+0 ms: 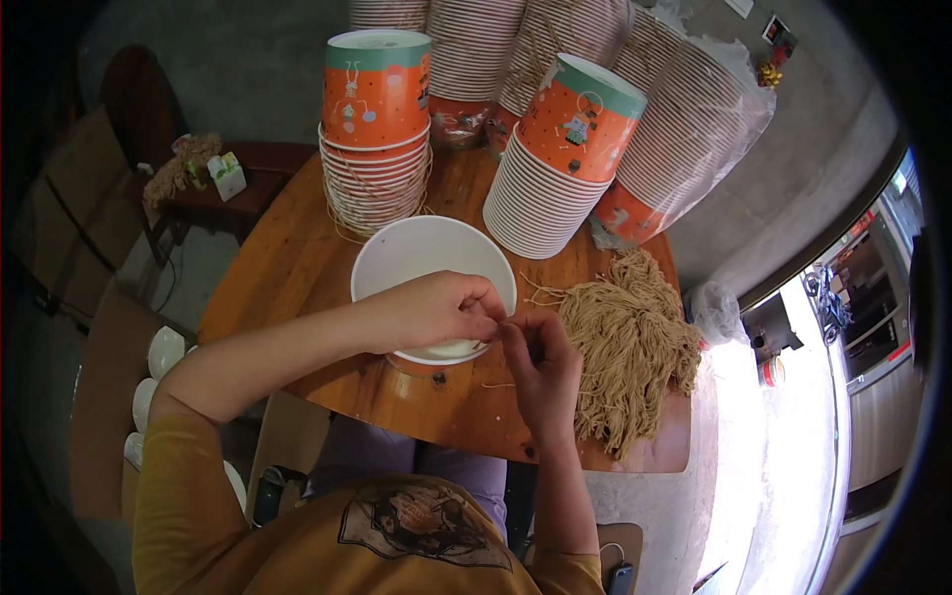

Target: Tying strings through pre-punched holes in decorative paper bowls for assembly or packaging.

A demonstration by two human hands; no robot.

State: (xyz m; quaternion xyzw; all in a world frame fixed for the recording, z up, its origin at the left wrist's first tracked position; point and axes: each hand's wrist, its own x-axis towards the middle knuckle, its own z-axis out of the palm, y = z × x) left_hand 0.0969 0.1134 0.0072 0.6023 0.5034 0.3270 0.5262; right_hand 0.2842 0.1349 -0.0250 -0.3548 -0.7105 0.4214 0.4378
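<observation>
A large paper bucket (pixel 397 260), white inside with a little orange showing below its rim, stands open on the wooden table in front of me. My left hand (pixel 436 309) reaches across its mouth, fingers pinched near the right side of the rim. There the fingertips of my right hand (pixel 543 369) meet those of my left, also pinched. Whatever lies between them is too small or hidden to make out. Just right of the bucket rests a thick bundle of tan twine (pixel 630 347). A short loose strand shows on the table beside my right hand.
Behind the bucket stand two stacks of upturned orange-and-green paper buckets (pixel 377 94) (pixel 585 119), the left one wrapped with loose twine. More stacks in clear plastic (pixel 694 119) stand farther back. The table's wooden top (pixel 297 278) has a curved edge. White bowls (pixel 165 352) sit at lower left.
</observation>
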